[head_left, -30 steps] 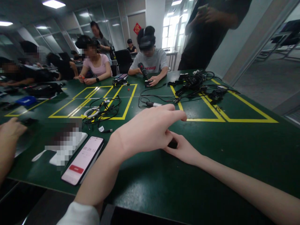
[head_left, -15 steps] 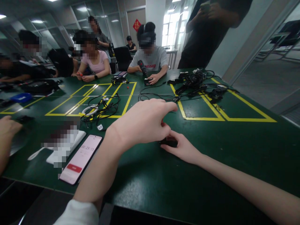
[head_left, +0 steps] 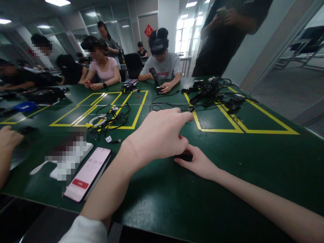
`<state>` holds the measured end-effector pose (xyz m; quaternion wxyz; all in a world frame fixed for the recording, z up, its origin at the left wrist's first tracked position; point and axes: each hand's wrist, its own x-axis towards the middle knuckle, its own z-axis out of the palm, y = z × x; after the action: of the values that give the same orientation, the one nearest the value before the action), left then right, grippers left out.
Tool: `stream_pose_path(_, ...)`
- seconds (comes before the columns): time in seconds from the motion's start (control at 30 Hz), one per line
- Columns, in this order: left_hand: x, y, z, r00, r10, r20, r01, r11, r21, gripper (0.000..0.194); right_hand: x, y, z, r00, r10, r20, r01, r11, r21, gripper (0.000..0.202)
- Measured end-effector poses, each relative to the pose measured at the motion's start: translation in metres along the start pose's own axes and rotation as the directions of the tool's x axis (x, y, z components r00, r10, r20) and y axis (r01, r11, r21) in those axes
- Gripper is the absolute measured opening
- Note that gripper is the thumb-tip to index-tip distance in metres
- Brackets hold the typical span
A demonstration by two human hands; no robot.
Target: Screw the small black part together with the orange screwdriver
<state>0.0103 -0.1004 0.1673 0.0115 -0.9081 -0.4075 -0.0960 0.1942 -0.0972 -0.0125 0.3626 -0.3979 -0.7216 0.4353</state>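
My right hand point(head_left: 199, 162) reaches in from the right and grips a small black box-like object point(head_left: 186, 157) low over the green table point(head_left: 222, 209). Its thumb and fingers lie along either side of that object. Coming from the lower left, my left hand point(head_left: 162, 135) arches above it with the wrist bent and the index finger stuck out. The thumb and other fingers are closed just over the black object, with a speck of red between them. What they hold is hidden, and the left hand covers much of the object.
A phone point(head_left: 88, 173) with a timer lies left of my forearm, beside a white object point(head_left: 73, 162). Coiled cables point(head_left: 113, 116) and a cable heap point(head_left: 212, 89) lie farther off. Another person's hand point(head_left: 11, 136) is at the left edge. People sit across the table.
My left hand has shifted slightly right, closer over my right hand, and less red shows between its fingers. The right hand keeps its grip on the black object.
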Motion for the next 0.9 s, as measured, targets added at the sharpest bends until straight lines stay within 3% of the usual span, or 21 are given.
stream_pose_path(0.17,0.0032,-0.0026,0.0053,0.994,0.107,-0.018,-0.108,0.993,-0.039,0.045,0.0003,-0.001,0.0007,1.0,0.012,0.005,-0.012,1.0,0.014,0.016)
stream_pose_path(0.6,0.0064,-0.0054,0.0065,0.989,0.144,-0.013,-0.145,0.986,-0.08,0.032,-0.0009,-0.0039,0.0008,1.0,0.018,0.003,-0.018,1.0,-0.006,0.015)
stream_pose_path(0.9,0.0042,-0.0075,0.0025,0.987,0.162,-0.022,-0.163,0.983,-0.081,0.042,-0.0016,-0.0021,-0.0003,1.0,0.008,-0.015,-0.008,1.0,-0.027,0.014)
